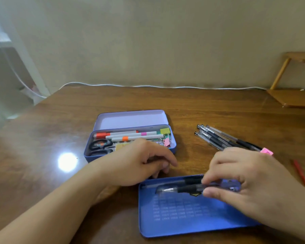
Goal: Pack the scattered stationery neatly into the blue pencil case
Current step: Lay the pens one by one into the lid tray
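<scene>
Head view: blue pencil case point(130, 136) sits open at table centre, holding markers point(130, 135), scissors point(99, 147) and clips. A separate blue tray point(183, 217) lies at 5 o'clock from it. Right hand point(250, 182) pinches two black pens point(180, 186) over the tray. Left hand point(141, 162) hangs loosely curled, holding nothing. Loose pens point(224, 138) lie at 3 o'clock.

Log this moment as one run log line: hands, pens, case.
right hand: grips pens in blue tray | left hand: loosely curled, holds nothing | loose pens: on table | pencil case: open, partly packed
</scene>
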The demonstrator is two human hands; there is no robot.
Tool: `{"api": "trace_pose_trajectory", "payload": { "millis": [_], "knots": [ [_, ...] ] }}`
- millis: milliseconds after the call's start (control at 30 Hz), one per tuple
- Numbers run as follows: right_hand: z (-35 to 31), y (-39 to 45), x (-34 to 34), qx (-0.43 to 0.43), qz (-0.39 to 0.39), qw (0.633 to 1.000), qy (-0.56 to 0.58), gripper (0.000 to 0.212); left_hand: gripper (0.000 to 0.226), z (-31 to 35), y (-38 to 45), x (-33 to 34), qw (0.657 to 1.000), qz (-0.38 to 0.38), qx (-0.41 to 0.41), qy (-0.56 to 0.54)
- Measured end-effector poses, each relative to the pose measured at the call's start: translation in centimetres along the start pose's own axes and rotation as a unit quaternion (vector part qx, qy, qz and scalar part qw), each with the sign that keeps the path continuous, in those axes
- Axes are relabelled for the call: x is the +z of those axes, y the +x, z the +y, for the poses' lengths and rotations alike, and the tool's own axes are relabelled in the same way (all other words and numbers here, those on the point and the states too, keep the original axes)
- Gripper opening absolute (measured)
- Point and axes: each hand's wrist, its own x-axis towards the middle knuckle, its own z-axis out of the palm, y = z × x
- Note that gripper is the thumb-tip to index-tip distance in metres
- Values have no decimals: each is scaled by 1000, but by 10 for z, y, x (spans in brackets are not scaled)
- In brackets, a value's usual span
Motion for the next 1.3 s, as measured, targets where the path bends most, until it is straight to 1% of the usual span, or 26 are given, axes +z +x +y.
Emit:
{"api": "trace_pose_trajectory", "payload": {
  "millis": [100,200,267,467,667,900,967,1000,1067,1100,1133,1167,1233,1300],
  "knots": [
    [-7,4,18,-27,-11,999,-34,18,23,2,-1,-1,1000,-8,1,6],
    [-9,6,24,-20,-9,999,-42,18,16,5,-1,-3,1000,-26,7,12],
    [-8,7,26,-12,-6,999,-45,17,15,6,-1,-4,999,-42,20,8],
    [-5,5,24,22,0,999,-27,18,32,8,-3,-7,993,-91,46,61],
    [-6,6,27,38,-7,999,-28,19,31,9,-3,-6,992,-98,48,71],
    [-9,10,31,44,-7,999,-7,24,23,8,-2,-5,992,-89,53,68],
    [-3,8,24,65,22,998,8,24,22,8,-2,-4,992,-87,59,68],
    [3,8,17,89,59,994,23,21,22,8,-2,-4,992,-83,63,69],
    [20,3,1,152,153,975,49,10,23,8,-2,-1,992,-74,70,72],
    [30,1,-7,184,177,966,42,4,23,8,-2,0,992,-72,72,73],
    [38,0,-12,216,174,960,26,3,23,8,-1,2,992,-71,74,74],
    [47,-1,-15,247,147,958,6,9,24,8,-1,3,992,-70,78,77],
    [56,-2,-12,293,63,953,-33,17,26,8,-1,3,991,-69,81,80],
    [57,-1,-8,316,13,948,-44,16,28,9,-2,3,991,-72,82,81]
  ]
}}
